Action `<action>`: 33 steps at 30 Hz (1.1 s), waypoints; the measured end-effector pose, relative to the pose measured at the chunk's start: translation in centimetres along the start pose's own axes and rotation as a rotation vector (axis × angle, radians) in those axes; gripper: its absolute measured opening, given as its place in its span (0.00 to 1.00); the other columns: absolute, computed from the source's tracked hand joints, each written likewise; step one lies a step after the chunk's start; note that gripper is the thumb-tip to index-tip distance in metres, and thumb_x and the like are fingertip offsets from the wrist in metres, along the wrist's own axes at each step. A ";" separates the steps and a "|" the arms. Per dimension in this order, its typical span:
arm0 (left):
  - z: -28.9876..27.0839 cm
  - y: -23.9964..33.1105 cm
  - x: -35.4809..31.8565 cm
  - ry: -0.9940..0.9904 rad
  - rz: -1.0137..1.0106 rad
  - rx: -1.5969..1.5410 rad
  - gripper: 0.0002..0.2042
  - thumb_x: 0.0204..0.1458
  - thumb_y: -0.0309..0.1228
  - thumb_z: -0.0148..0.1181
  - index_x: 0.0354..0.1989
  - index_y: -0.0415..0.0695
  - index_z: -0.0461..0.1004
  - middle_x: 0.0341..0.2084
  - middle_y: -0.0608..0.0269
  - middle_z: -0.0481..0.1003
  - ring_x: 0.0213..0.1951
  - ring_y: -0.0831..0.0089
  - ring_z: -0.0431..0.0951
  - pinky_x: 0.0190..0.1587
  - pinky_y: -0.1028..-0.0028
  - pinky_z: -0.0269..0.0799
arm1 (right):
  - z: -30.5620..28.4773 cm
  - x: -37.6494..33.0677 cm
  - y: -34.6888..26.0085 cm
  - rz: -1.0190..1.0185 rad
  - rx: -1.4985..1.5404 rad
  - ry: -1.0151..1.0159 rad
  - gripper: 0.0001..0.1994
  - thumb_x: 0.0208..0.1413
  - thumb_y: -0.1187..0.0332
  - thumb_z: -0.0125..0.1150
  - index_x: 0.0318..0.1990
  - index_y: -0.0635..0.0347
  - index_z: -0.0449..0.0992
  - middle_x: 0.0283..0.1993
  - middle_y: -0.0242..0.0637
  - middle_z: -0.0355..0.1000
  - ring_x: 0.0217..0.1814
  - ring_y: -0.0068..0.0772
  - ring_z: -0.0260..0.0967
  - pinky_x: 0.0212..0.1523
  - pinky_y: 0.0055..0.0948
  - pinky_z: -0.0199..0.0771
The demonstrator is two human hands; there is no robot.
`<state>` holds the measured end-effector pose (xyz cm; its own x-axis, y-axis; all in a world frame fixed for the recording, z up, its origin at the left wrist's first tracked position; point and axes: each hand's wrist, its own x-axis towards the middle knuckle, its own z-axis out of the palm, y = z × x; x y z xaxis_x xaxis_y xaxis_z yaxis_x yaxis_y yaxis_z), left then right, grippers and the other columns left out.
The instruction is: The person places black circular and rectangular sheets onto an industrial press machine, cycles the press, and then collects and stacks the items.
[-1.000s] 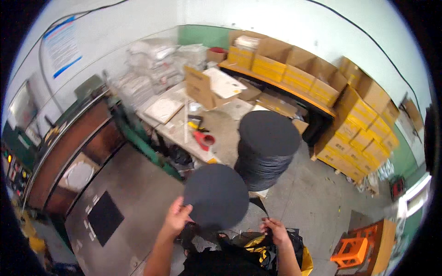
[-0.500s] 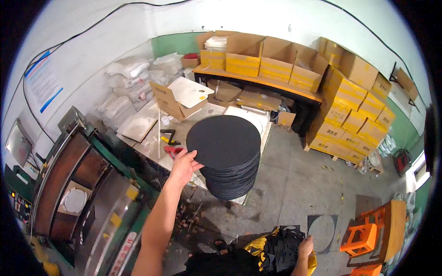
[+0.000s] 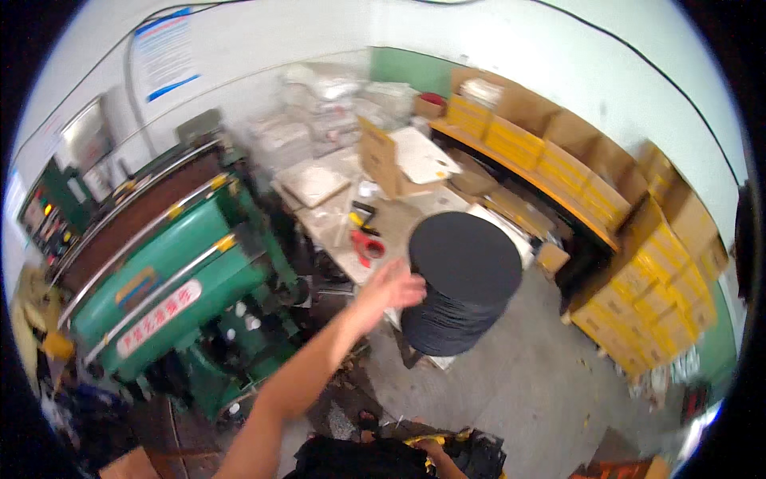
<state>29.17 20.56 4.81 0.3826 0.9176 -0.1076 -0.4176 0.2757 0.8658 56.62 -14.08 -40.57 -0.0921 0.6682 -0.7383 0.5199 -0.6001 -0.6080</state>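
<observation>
A tall stack of round black discs (image 3: pixel 464 259) stands at the table's near corner. Against its left side is my left hand (image 3: pixel 389 292), slightly blurred, with fingers stretched toward the discs and nothing visibly held. Whether the fingertips touch the stack is unclear. At the lower edge, my right hand (image 3: pixel 432 445) is by a heap of black scraps (image 3: pixel 481 453) with yellow material around it. Its fingers are too small and blurred to read. Left of the stack, a red ring-shaped tool (image 3: pixel 369 249) and a black-and-yellow tool (image 3: pixel 361 215) lie on the table (image 3: pixel 331 231).
A green machine (image 3: pixel 171 279) fills the left side. Bagged goods (image 3: pixel 319 104) are piled behind the table. Open cartons (image 3: pixel 511 140) line an orange-topped bench (image 3: pixel 519 184); taped yellow-brown cartons (image 3: pixel 654 295) are stacked at right. A cardboard piece (image 3: pixel 377 156) stands on the table.
The view has swung left, bringing in more of the green machine, whose front now looks different. My left hand has come off the stack's top disc. My right hand now appears nearer my body.
</observation>
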 end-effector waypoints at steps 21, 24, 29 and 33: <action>-7.7 -12.1 -102.3 3.086 0.407 0.692 0.23 0.57 0.43 0.59 0.50 0.32 0.71 0.34 0.55 0.77 0.37 0.69 0.76 0.45 0.69 0.70 | 21.6 9.5 -31.7 -0.049 -0.610 -0.570 0.13 0.59 0.67 0.58 0.46 0.67 0.72 0.36 0.40 0.76 0.37 0.34 0.75 0.34 0.33 0.76; -11.5 -8.2 -103.1 2.910 -0.035 0.555 0.28 0.50 0.49 0.66 0.44 0.32 0.74 0.32 0.57 0.78 0.36 0.68 0.77 0.43 0.69 0.71 | 25.7 8.7 -33.5 -0.158 -0.552 -0.624 0.13 0.59 0.67 0.57 0.47 0.67 0.72 0.36 0.41 0.76 0.36 0.33 0.76 0.33 0.32 0.77; -11.5 -12.3 -111.4 2.759 0.430 0.069 0.16 0.51 0.40 0.65 0.40 0.40 0.79 0.25 0.67 0.75 0.25 0.78 0.72 0.25 0.75 0.66 | 31.1 3.9 -33.8 -0.234 -0.606 -0.792 0.12 0.60 0.67 0.57 0.47 0.66 0.72 0.35 0.41 0.76 0.35 0.33 0.76 0.34 0.32 0.78; -11.5 -11.8 -109.8 2.729 0.817 -0.135 0.08 0.52 0.35 0.62 0.38 0.47 0.77 0.26 0.73 0.72 0.27 0.81 0.69 0.29 0.77 0.63 | 28.2 5.6 -33.2 -0.101 -0.793 -0.694 0.12 0.60 0.68 0.58 0.46 0.67 0.74 0.36 0.40 0.76 0.36 0.33 0.76 0.35 0.32 0.79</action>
<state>-17.39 -80.20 0.76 -0.6097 -0.7911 -0.0500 0.0172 -0.0763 0.9969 14.86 -2.85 -32.75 -0.5011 0.1508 -0.8522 0.8653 0.0709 -0.4962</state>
